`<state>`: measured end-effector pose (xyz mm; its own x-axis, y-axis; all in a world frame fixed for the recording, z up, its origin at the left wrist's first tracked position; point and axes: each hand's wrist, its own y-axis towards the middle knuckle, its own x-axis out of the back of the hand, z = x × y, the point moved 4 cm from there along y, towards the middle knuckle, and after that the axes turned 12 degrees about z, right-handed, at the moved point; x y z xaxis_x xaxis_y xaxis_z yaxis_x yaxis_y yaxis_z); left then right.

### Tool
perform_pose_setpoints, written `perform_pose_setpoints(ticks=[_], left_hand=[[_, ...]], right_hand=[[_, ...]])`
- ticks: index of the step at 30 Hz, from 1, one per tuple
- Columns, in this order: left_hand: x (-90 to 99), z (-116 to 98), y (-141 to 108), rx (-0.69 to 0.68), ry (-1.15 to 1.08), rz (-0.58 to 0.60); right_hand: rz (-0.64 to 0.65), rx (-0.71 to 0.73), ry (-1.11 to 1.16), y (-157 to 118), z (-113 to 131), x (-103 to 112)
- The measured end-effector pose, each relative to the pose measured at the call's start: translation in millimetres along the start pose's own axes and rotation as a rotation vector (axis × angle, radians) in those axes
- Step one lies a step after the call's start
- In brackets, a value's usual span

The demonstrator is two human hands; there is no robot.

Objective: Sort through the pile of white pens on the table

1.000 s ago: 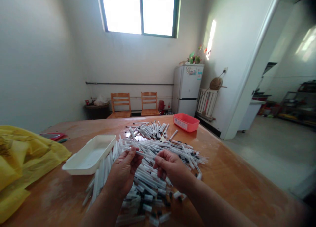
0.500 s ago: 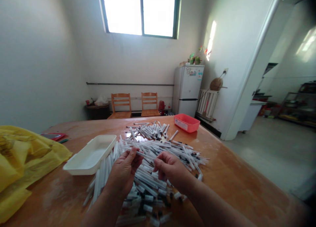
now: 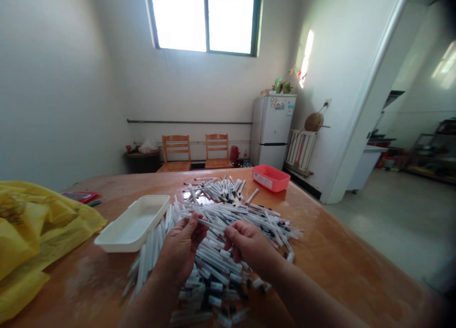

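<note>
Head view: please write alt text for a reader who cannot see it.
A left hand pinches a slim tube over a heap of pale tubes on a brown table, the curled right hand nearby. White tray at left, red tray beyond.

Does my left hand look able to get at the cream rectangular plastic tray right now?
Probably yes: the cream rectangular plastic tray lies left of your left hand, with only low, loose white plastic tubes between, though the hand is pinching a slim tube.
</note>
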<state>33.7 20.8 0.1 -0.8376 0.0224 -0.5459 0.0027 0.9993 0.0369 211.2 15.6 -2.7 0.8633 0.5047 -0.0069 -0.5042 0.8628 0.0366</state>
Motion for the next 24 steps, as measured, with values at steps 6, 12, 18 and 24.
perform_pose_setpoints(ticks=[6,12,18,24], left_hand=[[1.3,1.5,0.6,0.017,0.016,-0.056],[5.4,1.2,-0.8,0.058,0.111,-0.148],[-8.7,-0.5,-3.6,0.084,0.110,0.091],[-3.0,0.5,-0.5,0.059,0.106,0.040]], right_hand=[[-0.006,0.032,-0.181,-2.3,3.4,3.1],[-0.066,0.171,-0.489,-8.3,13.2,3.3],[-0.070,0.098,-0.359,-5.3,8.4,5.3],[-0.079,0.188,-0.498,-7.1,12.6,5.0]])
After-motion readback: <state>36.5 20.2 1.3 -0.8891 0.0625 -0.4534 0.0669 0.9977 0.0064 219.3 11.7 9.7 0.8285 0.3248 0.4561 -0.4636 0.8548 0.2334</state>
